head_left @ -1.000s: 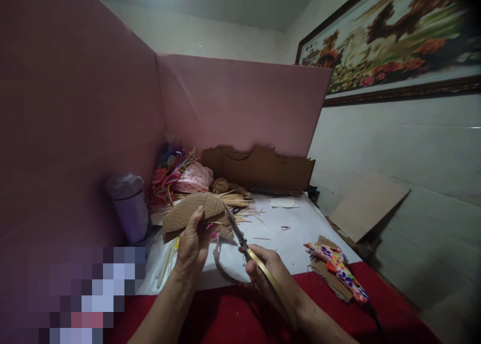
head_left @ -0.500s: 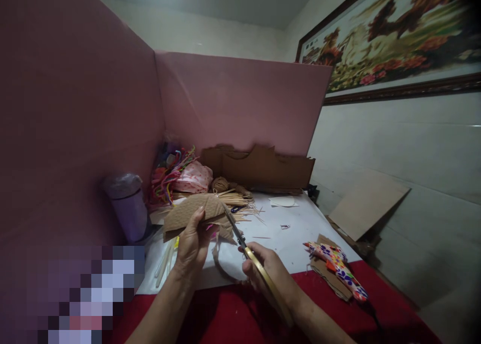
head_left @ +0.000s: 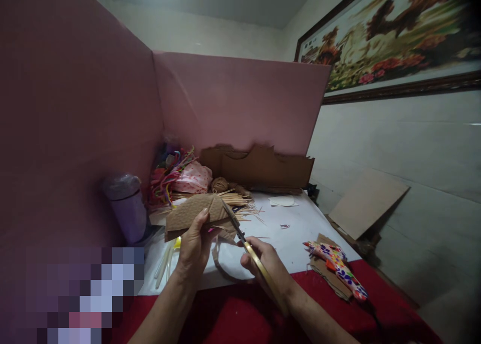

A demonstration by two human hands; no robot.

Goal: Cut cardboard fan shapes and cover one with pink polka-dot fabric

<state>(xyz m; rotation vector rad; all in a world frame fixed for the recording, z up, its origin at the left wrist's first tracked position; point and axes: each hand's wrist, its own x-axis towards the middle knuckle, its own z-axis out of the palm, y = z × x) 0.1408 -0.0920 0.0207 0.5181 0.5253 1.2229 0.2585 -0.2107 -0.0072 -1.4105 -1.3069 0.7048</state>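
Note:
A brown corrugated cardboard piece [head_left: 191, 211] with a curved top edge is pinched in my left hand [head_left: 195, 244], thumb on its near face. My right hand [head_left: 268, 264] grips a pair of scissors [head_left: 252, 256] with gold-coloured handles. The blades lie against the right side of the cardboard, near its curved edge. A thin curling strip of cardboard [head_left: 221, 266] hangs below, between my two hands. Part of the scissor handles is hidden by my right fingers.
On the white sheet [head_left: 280, 249] lie wooden skewers [head_left: 235, 200], a twine ball [head_left: 220, 185] and pale glue sticks [head_left: 163, 266]. A flower-patterned glue gun [head_left: 340, 271] rests on cardboard at right. A lidded purple container [head_left: 130, 214] stands left; torn cardboard [head_left: 263, 169] leans at the back.
The cardboard has turned slightly in my left hand, and the scissor handles have drawn closer together. Both hands stay in nearly the same place.

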